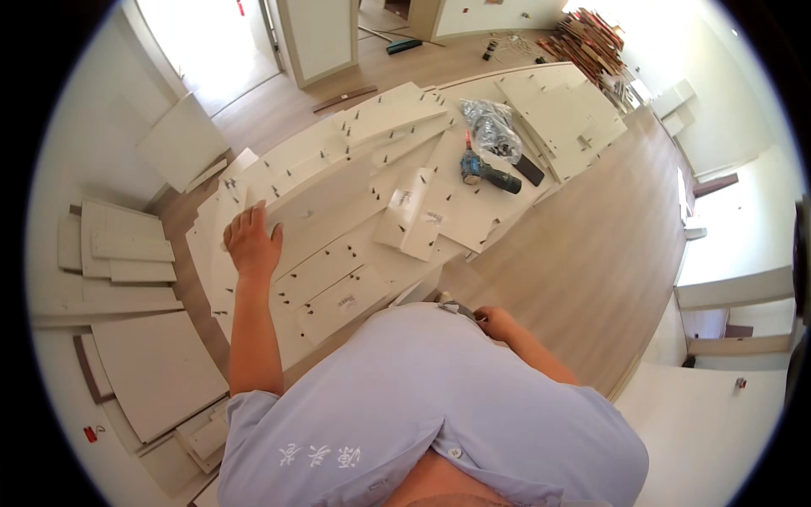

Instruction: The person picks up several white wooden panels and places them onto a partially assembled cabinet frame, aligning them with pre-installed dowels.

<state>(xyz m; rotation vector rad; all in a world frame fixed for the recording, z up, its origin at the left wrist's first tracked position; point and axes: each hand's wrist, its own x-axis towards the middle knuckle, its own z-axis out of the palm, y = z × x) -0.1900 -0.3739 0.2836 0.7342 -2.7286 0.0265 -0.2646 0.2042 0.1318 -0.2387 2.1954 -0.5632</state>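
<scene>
My left hand (253, 241) lies with fingers stretched and thumb apart on the left end of the white panels (325, 221), touching their surface. Small dark screw-like fittings (348, 158) stand up from many of these boards. Down at my waist, my right hand (497, 323) has its fingers curled closed beside a grey item (459, 309); what they hold is hidden. A blue and black cordless drill (488, 173) rests on the boards ahead, next to a clear plastic bag (492, 128) with small parts inside.
White boards (156, 367) lie and lean on the left. One panel (182, 142) leans by the doorway. A pile of wood strips (585, 44) sits at the far right. Wooden floor (591, 228) runs along the right side. A broom head (404, 46) lies far back.
</scene>
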